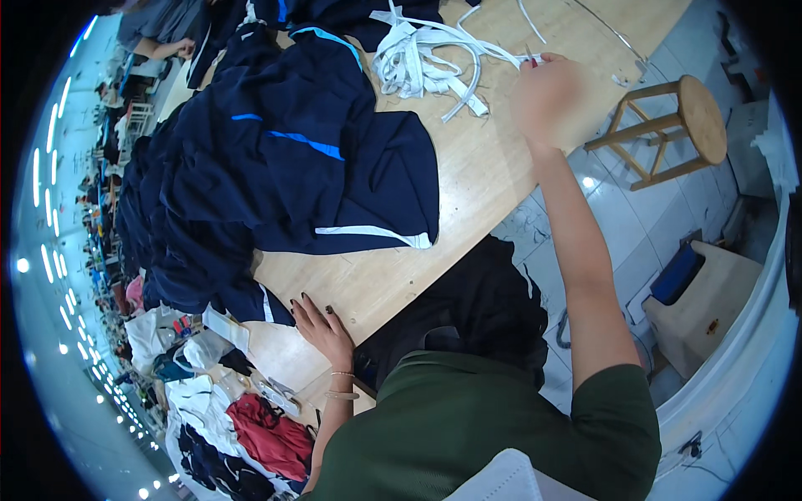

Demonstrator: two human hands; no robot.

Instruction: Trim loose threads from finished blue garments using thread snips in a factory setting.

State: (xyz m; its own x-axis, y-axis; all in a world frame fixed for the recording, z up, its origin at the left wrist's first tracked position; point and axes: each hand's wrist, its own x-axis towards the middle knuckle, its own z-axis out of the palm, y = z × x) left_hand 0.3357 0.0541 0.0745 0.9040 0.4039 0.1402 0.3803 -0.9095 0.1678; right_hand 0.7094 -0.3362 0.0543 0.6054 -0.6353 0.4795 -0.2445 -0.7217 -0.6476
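Observation:
My left hand point(324, 336) rests flat on the near edge of the wooden table point(384, 288), fingers apart and holding nothing. Far off to the right, my right hand point(547, 100) reaches across the tabletop, much of it blurred. Its fingertips are pinched at the end of a white fabric strip point(493, 52) that trails from a tangled heap of white strips point(409, 63). Dark navy garments point(251, 159) with blue and white trim lie piled over the left of the table, beside my left hand.
A wooden stool point(702, 121) stands on the tiled floor to the right, with a beige box-like seat point(702, 301) nearer. Black cloth point(476, 309) hangs below the table edge. At lower left lie red cloth point(267, 438) and white garments. Another person's hand point(185, 48) shows at upper left.

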